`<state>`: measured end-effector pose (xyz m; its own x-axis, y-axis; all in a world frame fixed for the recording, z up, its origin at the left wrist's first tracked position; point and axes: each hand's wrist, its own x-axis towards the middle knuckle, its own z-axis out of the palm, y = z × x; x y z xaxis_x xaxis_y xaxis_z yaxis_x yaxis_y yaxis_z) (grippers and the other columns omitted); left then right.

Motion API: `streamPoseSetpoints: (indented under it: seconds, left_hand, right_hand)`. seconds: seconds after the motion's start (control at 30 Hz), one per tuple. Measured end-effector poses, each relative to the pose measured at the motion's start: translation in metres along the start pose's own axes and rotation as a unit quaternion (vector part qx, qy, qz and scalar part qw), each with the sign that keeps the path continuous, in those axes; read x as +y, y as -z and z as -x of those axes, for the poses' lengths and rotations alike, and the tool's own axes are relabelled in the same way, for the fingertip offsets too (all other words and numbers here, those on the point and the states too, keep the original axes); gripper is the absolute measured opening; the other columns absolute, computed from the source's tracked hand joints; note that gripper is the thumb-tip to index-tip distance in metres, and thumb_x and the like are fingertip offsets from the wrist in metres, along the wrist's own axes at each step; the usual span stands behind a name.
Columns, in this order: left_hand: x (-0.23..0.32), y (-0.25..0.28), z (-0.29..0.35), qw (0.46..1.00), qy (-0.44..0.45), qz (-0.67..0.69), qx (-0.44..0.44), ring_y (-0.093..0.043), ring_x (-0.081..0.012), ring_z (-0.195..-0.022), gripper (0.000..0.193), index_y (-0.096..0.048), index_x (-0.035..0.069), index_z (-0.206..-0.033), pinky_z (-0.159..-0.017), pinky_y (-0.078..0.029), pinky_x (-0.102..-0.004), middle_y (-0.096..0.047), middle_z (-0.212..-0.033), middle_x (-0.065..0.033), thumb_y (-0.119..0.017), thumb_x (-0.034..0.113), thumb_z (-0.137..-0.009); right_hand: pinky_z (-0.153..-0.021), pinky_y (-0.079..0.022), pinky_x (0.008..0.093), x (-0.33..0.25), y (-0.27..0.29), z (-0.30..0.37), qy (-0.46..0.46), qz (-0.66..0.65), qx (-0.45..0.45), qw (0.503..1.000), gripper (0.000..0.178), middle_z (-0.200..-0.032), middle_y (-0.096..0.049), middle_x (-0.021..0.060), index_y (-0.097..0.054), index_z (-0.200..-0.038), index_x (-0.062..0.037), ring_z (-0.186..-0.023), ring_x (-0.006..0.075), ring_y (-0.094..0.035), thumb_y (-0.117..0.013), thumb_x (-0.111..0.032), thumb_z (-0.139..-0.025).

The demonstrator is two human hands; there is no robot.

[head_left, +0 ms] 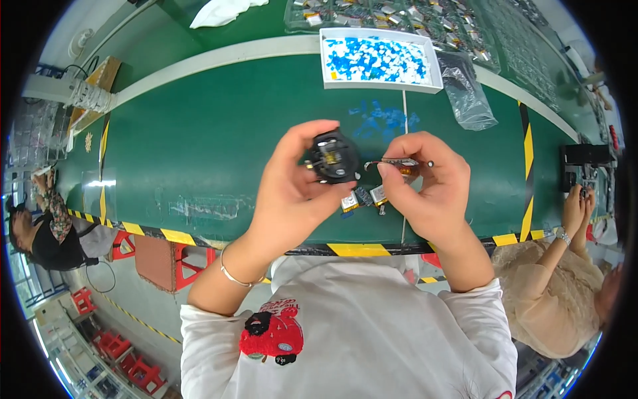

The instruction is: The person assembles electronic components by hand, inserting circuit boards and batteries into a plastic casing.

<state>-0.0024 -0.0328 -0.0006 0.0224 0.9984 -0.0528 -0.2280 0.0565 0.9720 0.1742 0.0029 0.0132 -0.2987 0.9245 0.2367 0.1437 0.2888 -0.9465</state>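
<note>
Cradling a round, black, hollow plastic case (335,158), the left hand (286,193) curves its thumb and fingers around the rim, so the inside, with small gold-coloured parts, faces up. Just to the right, the right hand (432,189) pinches a small, amber-and-dark electronic part (403,166) with a thin wire between thumb and fingertips. Both are held above the near side of a smooth, dark green workbench (193,133).

On the bench, close beneath the hands, lie two flat, silvery pouch batteries (349,201) with amber ends; marks on them are too small to read. Farther away are scattered translucent blue scraps (375,120), a white rectangular box (382,86) filled with blue and white bits, and, right of it, a crinkled clear plastic bag (470,96). Black-and-yellow striped tape (359,250) edges the bench. A fuzzy red appliqué (276,336) with red lettering decorates the white shirt (385,332).
</note>
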Motion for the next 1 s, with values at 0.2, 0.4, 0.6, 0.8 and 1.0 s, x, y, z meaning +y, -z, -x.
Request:
streamPoseSetpoints:
  seconds: [0.2,0.4,0.6,0.8,1.0]
  left_hand:
    - [0.015,-0.025,-0.034,0.989,0.084,0.085,-0.087,-0.062,-0.0119,-0.088,0.033,-0.044,0.001,-0.116,-0.069,-0.058,-0.0268,-0.060,-0.099,-0.0089,-0.052,-0.008,-0.085]
    - [0.000,-0.026,-0.039,0.991,0.060,0.098,-0.074,-0.061,-0.0130,-0.092,0.026,-0.048,-0.002,-0.113,-0.073,-0.057,-0.0263,-0.060,-0.104,-0.0105,-0.049,-0.007,-0.088]
    - [-0.006,-0.028,-0.033,0.995,0.007,0.069,-0.069,-0.060,-0.0142,-0.096,0.033,-0.050,-0.004,-0.121,-0.081,-0.055,-0.0266,-0.058,-0.110,-0.0111,-0.045,-0.008,-0.089]
    - [-0.008,-0.028,-0.029,0.996,-0.022,0.068,-0.060,-0.060,-0.0145,-0.096,0.032,-0.051,-0.005,-0.119,-0.081,-0.055,-0.0265,-0.058,-0.112,-0.0113,-0.046,-0.009,-0.088]
    - [-0.010,-0.026,-0.026,0.996,-0.046,0.034,-0.069,-0.061,-0.0162,-0.095,0.028,-0.052,-0.006,-0.115,-0.081,-0.054,-0.0282,-0.060,-0.109,-0.0123,-0.051,-0.009,-0.087]
  right_hand:
    - [-0.052,-0.045,0.0231,0.005,0.012,-0.007,0.112,0.080,0.106,0.985,0.012,-0.071,-0.059,0.0046,-0.060,-0.075,-0.0017,-0.059,0.0119,-0.055,-0.068,0.002,-0.068]
    - [-0.057,-0.039,0.0192,0.013,0.016,-0.012,0.120,0.085,0.081,0.986,0.015,-0.083,-0.054,0.0058,-0.056,-0.079,0.0017,-0.068,0.0077,-0.050,-0.065,0.007,-0.069]
    - [-0.058,-0.040,0.0196,0.014,0.008,-0.015,0.084,0.109,0.056,0.989,0.015,-0.083,-0.055,0.0068,-0.056,-0.079,0.0025,-0.069,0.0092,-0.051,-0.065,0.007,-0.068]
    - [-0.050,-0.045,0.0253,0.015,0.001,-0.015,0.124,0.125,0.107,0.978,0.014,-0.070,-0.058,0.0051,-0.058,-0.072,-0.0025,-0.058,0.0154,-0.054,-0.068,0.003,-0.064]
    - [-0.060,-0.045,0.0228,0.010,0.006,-0.011,0.110,0.129,0.063,0.984,0.015,-0.081,-0.058,0.0080,-0.057,-0.078,0.0032,-0.071,0.0130,-0.055,-0.065,0.007,-0.066]
